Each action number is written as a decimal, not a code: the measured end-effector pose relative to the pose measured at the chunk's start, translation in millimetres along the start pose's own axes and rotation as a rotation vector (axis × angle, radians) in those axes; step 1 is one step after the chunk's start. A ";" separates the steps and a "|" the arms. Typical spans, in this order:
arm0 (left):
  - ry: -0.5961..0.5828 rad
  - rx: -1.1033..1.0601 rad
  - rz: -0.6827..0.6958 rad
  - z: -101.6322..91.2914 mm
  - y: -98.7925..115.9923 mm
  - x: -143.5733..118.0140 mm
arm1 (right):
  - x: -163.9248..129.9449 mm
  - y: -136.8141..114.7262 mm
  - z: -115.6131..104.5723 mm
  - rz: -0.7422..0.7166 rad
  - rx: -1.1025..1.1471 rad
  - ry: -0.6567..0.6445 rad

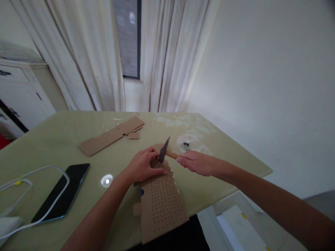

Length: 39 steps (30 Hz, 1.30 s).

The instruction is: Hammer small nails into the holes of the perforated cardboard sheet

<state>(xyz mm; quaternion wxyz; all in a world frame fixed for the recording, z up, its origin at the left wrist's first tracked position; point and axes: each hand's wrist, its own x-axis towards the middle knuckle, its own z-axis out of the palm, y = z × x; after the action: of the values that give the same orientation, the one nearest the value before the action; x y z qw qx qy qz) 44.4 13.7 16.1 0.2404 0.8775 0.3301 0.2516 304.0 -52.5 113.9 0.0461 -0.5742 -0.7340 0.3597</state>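
My right hand (196, 163) is closed around the wooden handle of a small hammer (164, 150). The dark metal head is down at the far part of a brown cardboard piece (164, 205), between the thumb and fingers of my left hand. Rows of small holes cover the cardboard's near part, and its right edge is jagged. My left hand (143, 165) grips and steadies the cardboard, thumb lying across it and fingers bent. Whether a small item sits under the hammer head cannot be made out. Beyond my right hand lies a clear plastic bag (193, 143) with small black pieces inside.
Folded cardboard strips (110, 139) lie toward the back of the pale table (220, 184). On the left are a dark phone (65, 193), a white cable (49, 218) and a round shiny spot (106, 180). An open drawer (235, 223) with papers is below the table's right edge.
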 end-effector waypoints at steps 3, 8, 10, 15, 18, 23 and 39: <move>-0.001 0.012 -0.001 -0.5 1.2 0.2 | 5.6 6.7 7.3 -0.051 -0.059 0.015; -0.007 0.025 0.003 -2.2 3.6 0.0 | 5.0 7.1 5.9 -0.103 -0.040 0.125; -0.003 0.014 -0.002 -2.2 3.3 -0.2 | 5.4 7.0 6.6 -0.106 -0.056 0.096; 0.009 0.008 0.003 0.7 2.0 -0.8 | 4.0 9.0 4.1 -0.120 -0.014 0.120; 0.064 -0.076 0.005 -0.9 2.4 -0.5 | 3.3 10.5 1.8 -0.136 0.152 0.263; 0.499 -0.194 -0.152 -22.5 -11.2 0.1 | 25.3 16.6 13.4 -0.286 0.600 0.649; 0.309 0.230 -0.562 10.9 -98.2 -35.9 | 123.5 30.6 42.2 -0.442 0.838 1.027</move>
<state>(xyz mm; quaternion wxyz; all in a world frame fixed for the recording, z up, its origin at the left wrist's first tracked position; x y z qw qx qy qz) -17.6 51.3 -60.1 0.1469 0.7251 0.6176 0.2668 266.9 38.1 22.4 0.6769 -0.4427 -0.5183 0.2777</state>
